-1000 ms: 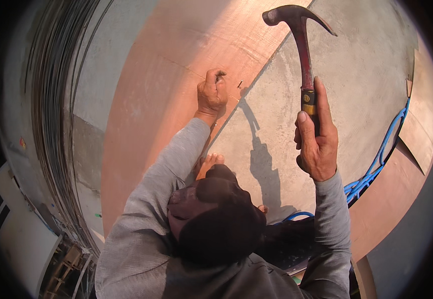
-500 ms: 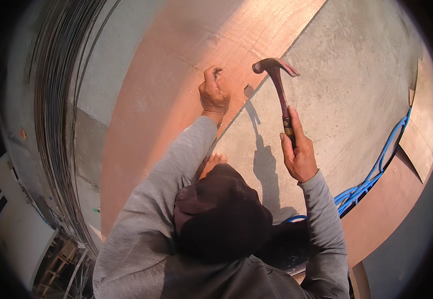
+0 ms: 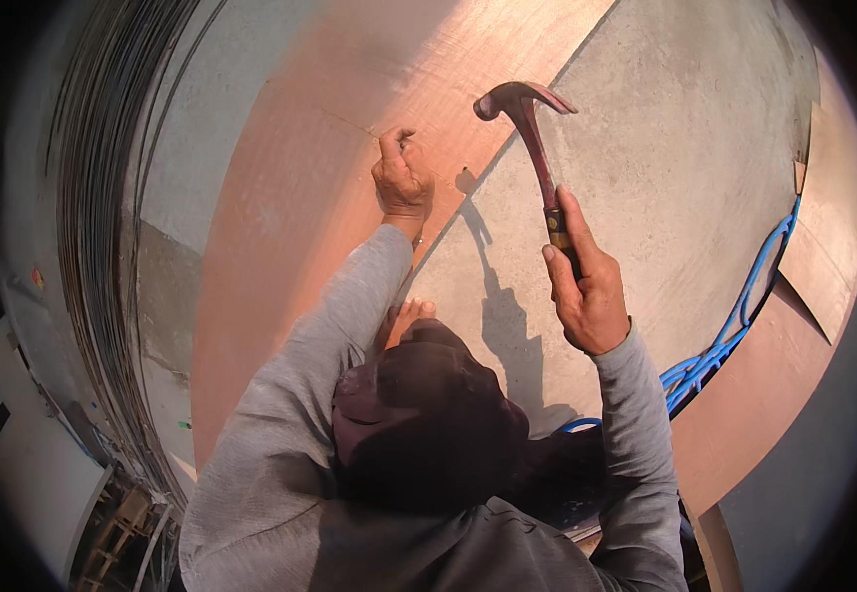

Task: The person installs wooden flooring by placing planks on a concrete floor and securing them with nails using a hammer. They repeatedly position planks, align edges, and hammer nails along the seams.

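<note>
A long sheet of reddish-brown plywood point(image 3: 261, 227) lies on the concrete. My left hand point(image 3: 405, 183) rests on it with curled fingers, thumb and forefinger pinched together near a thin line across the wood. Whatever is in that pinch is too small to make out. In my right hand point(image 3: 591, 301) is a claw hammer point(image 3: 536, 150), gripped by its dark handle with the thumb and forefinger along it. The hammer head is raised, up and to the right of my left hand, with its face turned left. Its shadow falls across the plywood edge and the floor.
A bundle of long thin dark rods point(image 3: 103, 197) runs along the left. Blue hose or cable point(image 3: 695, 372) lies coiled at right, beside more wood sheets point(image 3: 744, 434). My bare foot point(image 3: 409, 318) is near the plywood edge on the concrete floor point(image 3: 645, 168).
The whole view has shifted slightly. My right hand has brought the hammer a little higher in the picture. My left hand keeps its pinch at the same place on the plywood.
</note>
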`<state>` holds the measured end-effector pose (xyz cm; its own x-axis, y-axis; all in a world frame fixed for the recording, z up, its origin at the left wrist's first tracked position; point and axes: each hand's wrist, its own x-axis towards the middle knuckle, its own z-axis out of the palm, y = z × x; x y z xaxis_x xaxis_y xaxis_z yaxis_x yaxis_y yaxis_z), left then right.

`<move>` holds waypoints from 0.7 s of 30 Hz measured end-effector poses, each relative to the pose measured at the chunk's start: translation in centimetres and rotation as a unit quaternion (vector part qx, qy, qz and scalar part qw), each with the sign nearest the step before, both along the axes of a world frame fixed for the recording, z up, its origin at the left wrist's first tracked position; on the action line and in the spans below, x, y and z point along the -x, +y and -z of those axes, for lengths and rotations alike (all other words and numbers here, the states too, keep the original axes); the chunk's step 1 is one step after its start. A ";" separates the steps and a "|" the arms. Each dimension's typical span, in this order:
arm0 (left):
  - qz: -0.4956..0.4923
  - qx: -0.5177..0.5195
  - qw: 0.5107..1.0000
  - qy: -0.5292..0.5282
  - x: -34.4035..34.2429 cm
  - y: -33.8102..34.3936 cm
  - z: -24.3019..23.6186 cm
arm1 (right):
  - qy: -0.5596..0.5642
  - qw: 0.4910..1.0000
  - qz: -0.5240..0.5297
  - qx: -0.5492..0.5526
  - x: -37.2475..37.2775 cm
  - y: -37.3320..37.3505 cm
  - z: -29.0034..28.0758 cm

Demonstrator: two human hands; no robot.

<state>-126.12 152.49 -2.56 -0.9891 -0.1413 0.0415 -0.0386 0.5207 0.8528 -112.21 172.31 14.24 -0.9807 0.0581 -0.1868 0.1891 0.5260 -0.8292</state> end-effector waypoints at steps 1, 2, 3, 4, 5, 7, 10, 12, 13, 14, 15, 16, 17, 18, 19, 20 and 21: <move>-0.005 -0.010 1.000 -0.026 -0.1 -0.1 0.0 | 0.014 0.997 0.052 0.047 -0.3 -0.1 0.3; -0.005 -0.021 1.000 0.020 -0.2 -0.1 0.0 | 0.061 0.987 0.105 0.102 -0.6 0.0 0.5; -0.012 -0.026 0.999 0.035 -0.2 -0.1 0.0 | 0.147 0.978 0.100 0.107 -0.8 -0.3 1.0; -0.026 -0.028 0.999 0.007 -0.2 -0.1 0.0 | 0.100 0.992 0.035 0.071 -0.9 -0.4 1.4; -0.021 -0.026 0.998 0.054 -0.2 -0.1 0.0 | 0.048 0.998 -0.037 -0.033 -1.1 -0.6 1.8; -0.017 -0.025 0.999 0.032 0.2 -0.1 0.0 | -0.057 0.987 -0.106 -0.105 -1.2 -0.9 2.5; -0.020 -0.038 0.998 0.053 0.2 0.0 -0.1 | 0.081 0.992 -0.044 -0.086 -1.4 -1.0 3.0; -0.028 -0.042 0.998 0.031 0.1 -0.2 -0.2 | 0.164 0.985 0.002 -0.044 -1.2 -1.0 3.1; -0.030 -0.048 0.997 0.055 0.2 -0.2 -0.2 | 0.253 0.966 -0.008 -0.045 -1.0 -0.7 3.0; -0.027 -0.056 0.997 0.044 0.0 -0.2 -0.2 | 0.273 0.961 -0.037 -0.037 -0.9 -0.9 3.0; -0.030 -0.067 0.995 0.071 0.0 -0.2 -0.2 | 0.082 0.980 -0.098 -0.156 -0.9 -0.5 3.0; -0.043 -0.065 0.994 0.072 0.2 -0.2 0.0 | -0.163 0.929 -0.189 -0.272 -0.9 -0.4 2.9; -0.037 -0.068 0.996 0.053 0.1 -0.2 0.1 | -0.110 0.962 -0.147 -0.204 -0.9 -0.3 3.1; -0.043 -0.075 0.996 0.023 0.4 -0.1 0.2 | -0.013 0.971 -0.139 -0.194 -1.0 0.0 3.1; -0.042 -0.092 0.993 0.069 0.8 -0.3 0.2 | 0.066 0.972 -0.132 -0.180 -1.1 -0.1 3.5; -0.039 -0.111 0.992 0.053 0.8 -0.3 0.2 | 0.116 0.974 -0.124 -0.153 -1.7 0.2 3.4; -0.036 -0.128 0.991 0.022 0.7 -0.8 -0.1 | 0.180 0.969 -0.106 -0.128 -1.8 0.2 3.8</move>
<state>-126.82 151.70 -2.48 -0.9742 -0.2223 0.0385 -0.0268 0.2835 0.9586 -110.46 172.48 10.41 -0.9745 -0.1531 0.1640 -0.2237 0.7193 -0.6578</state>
